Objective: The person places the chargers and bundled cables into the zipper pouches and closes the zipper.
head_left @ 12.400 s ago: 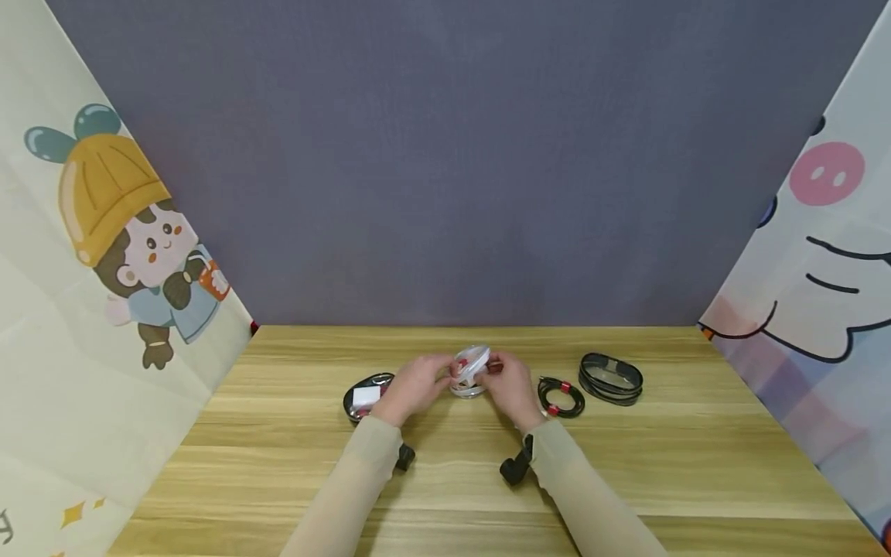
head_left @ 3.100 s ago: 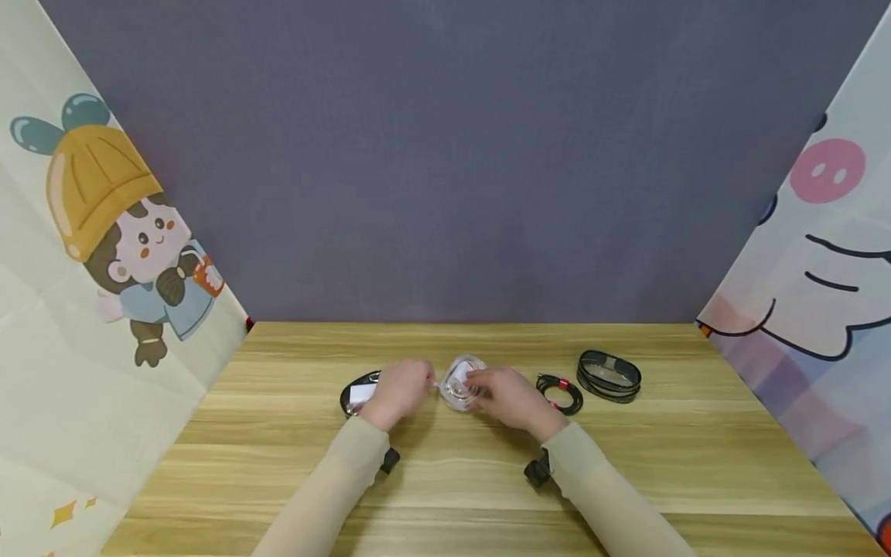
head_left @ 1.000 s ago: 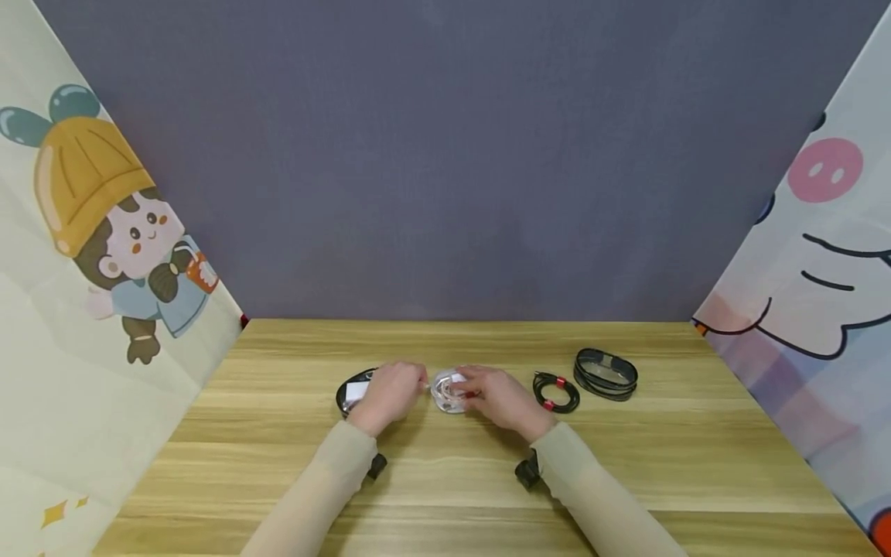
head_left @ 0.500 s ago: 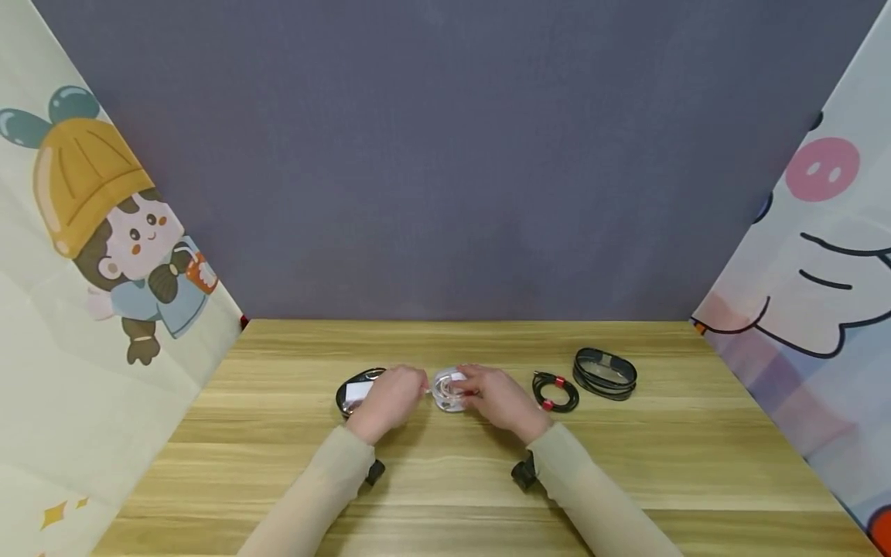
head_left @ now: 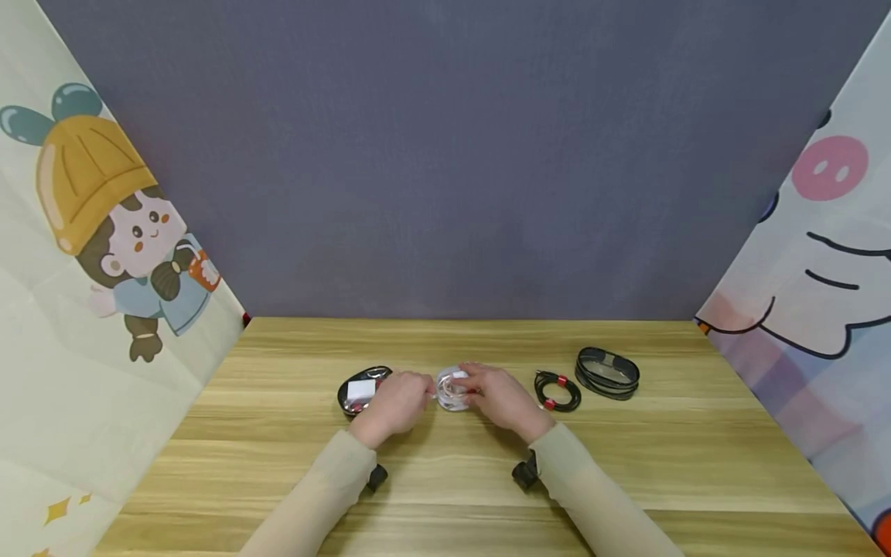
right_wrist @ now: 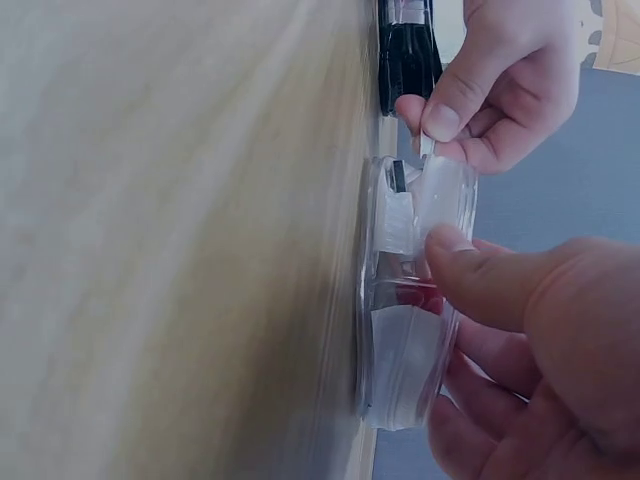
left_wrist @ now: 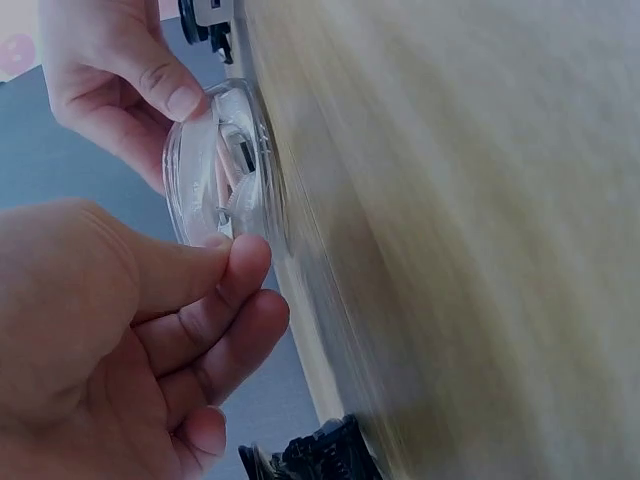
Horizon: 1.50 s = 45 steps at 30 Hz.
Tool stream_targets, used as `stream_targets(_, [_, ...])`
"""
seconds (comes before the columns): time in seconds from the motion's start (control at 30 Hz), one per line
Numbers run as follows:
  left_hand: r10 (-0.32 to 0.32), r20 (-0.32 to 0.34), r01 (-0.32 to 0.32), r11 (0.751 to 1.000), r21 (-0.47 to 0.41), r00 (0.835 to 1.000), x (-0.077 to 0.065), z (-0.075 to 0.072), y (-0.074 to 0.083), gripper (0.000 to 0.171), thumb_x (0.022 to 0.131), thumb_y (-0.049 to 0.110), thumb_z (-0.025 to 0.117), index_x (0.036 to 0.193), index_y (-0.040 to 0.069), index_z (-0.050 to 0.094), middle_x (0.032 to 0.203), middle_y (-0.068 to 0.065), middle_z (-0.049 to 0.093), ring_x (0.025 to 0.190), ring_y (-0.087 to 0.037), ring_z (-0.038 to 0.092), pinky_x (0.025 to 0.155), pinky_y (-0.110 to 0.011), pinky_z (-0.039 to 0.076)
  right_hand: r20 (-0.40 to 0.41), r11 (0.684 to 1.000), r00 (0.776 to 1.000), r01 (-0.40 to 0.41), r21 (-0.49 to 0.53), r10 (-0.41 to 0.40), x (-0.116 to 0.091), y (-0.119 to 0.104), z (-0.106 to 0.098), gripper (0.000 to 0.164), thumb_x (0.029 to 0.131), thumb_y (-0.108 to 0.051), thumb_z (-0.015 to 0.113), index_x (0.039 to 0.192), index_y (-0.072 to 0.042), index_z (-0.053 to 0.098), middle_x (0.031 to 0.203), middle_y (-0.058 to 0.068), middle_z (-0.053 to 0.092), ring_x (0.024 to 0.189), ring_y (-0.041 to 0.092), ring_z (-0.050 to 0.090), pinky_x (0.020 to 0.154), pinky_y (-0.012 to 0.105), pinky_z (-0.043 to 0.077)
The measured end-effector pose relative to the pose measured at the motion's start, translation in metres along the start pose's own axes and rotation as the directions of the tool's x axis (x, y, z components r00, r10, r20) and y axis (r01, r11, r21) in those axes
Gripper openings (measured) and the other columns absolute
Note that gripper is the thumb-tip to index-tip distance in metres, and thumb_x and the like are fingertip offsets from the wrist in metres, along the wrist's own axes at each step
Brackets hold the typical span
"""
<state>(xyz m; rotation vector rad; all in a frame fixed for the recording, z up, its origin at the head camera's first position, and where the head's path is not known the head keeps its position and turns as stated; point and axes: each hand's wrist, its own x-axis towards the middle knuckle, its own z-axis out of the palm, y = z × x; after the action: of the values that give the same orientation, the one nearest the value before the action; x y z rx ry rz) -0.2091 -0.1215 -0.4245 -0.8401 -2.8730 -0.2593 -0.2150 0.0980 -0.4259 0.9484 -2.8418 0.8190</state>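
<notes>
Two bare hands meet over a wooden table (head_left: 445, 480), with a clear coil (head_left: 448, 391) between them, near the table's middle. Whether its see-through outside is sleeve or cable I cannot tell, but it encloses white pieces (right_wrist: 400, 350) and a bit of red (right_wrist: 420, 294).

Seen from above, its round face looks up. In the wrist views it is a flattened oval, its long axis lying from nine to three o'clock, hand to hand. A small white end (left_wrist: 225, 226) points toward nine o'clock, pinched between the left hand (head_left: 395, 402)'s thumb and forefinger. The right hand (head_left: 500, 396) grips the coil's three o'clock side, thumb on its face, fingers behind.

From the clear coil, at nine o'clock, a black bundle (head_left: 343, 396) lies beyond the left hand, a white block (head_left: 360, 391) within its loop. At three o'clock sits a slim black coil (head_left: 575, 398) with red ties (head_left: 561, 381); farther out, just before three, a larger black coil (head_left: 607, 388).
</notes>
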Motion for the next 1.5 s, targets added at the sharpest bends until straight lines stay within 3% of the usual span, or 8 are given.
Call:
stream_targets(0.27, [-0.011,-0.027,0.01,0.999,-0.03,1.0,0.003,0.001,0.001,0.006,0.087,0.005,0.07,0.088,0.01,0.073,0.085,-0.003,0.071,0.08,-0.022,0.066,0.074,-0.037,0.055,0.002,0.999,0.999,0.037,-0.039,-0.037,-0.002,0.002,-0.001,0.04,0.092,-0.015,0.073,0.131,-0.013,0.067,0.147,0.018,0.048,0.135,0.035,0.046,0.108,0.05,0.038])
stream_targets(0.47, [0.009,-0.086,-0.004,0.998,0.055,0.996,0.006,-0.001,0.002,0.01,0.086,0.007,0.071,0.077,0.011,0.072,0.075,-0.004,0.067,0.073,-0.024,0.065,0.069,-0.04,0.055,0.02,0.997,0.998,0.064,-0.04,-0.064,-0.003,0.006,-0.005,0.045,0.089,-0.013,0.075,0.133,-0.009,0.065,0.148,0.019,0.047,0.135,0.036,0.045,0.108,0.05,0.038])
stream_targets(0.7, [-0.019,-0.14,0.039,0.989,0.14,0.99,0.012,-0.001,-0.003,0.01,0.089,0.013,0.072,0.079,0.011,0.074,0.074,-0.003,0.067,0.071,-0.023,0.065,0.071,-0.04,0.054,-0.002,0.994,0.999,0.041,-0.104,-0.041,-0.008,0.005,-0.012,0.04,0.085,-0.014,0.078,0.125,-0.01,0.07,0.141,0.016,0.055,0.129,0.037,0.051,0.106,0.051,0.04])
stream_targets(0.97, [-0.067,-0.117,0.08,0.991,0.109,0.991,0.019,0.005,-0.012,0.008,0.09,0.016,0.07,0.086,0.013,0.077,0.081,-0.002,0.071,0.075,-0.022,0.067,0.073,-0.04,0.055,-0.009,0.984,0.998,0.058,-0.17,-0.06,-0.013,0.003,-0.014,0.029,0.085,-0.013,0.078,0.114,-0.011,0.074,0.131,0.012,0.063,0.122,0.031,0.058,0.11,0.049,0.037])
stream_targets(1.2, [-0.047,-0.046,0.049,0.999,0.025,0.998,0.018,-0.003,-0.012,0.003,0.086,0.02,0.076,0.086,0.017,0.076,0.082,0.003,0.069,0.078,-0.02,0.066,0.078,-0.042,0.053,-0.011,0.985,0.997,0.072,-0.154,-0.075,-0.014,0.003,-0.016,0.025,0.087,-0.013,0.076,0.112,-0.01,0.074,0.128,0.011,0.065,0.12,0.028,0.06,0.111,0.047,0.036])
stream_targets(1.37, [-0.039,0.026,0.04,0.999,-0.033,0.999,0.019,-0.009,-0.01,0.018,0.077,0.033,0.085,0.083,0.021,0.073,0.076,0.01,0.062,0.076,-0.014,0.059,0.08,-0.041,0.048,-0.018,0.989,0.998,0.053,-0.136,-0.055,-0.014,0.005,-0.014,0.026,0.087,-0.013,0.076,0.112,-0.009,0.074,0.128,0.011,0.065,0.119,0.029,0.06,0.108,0.047,0.039])
stream_targets(1.5, [-0.042,0.027,0.043,0.998,-0.038,0.999,0.02,-0.008,-0.01,0.018,0.079,0.033,0.084,0.077,0.022,0.07,0.072,0.012,0.058,0.073,-0.013,0.057,0.079,-0.041,0.046,-0.02,0.993,0.999,0.044,-0.105,-0.046,-0.014,0.006,-0.013,0.025,0.088,-0.013,0.076,0.112,-0.009,0.074,0.128,0.011,0.065,0.118,0.029,0.06,0.106,0.046,0.042])
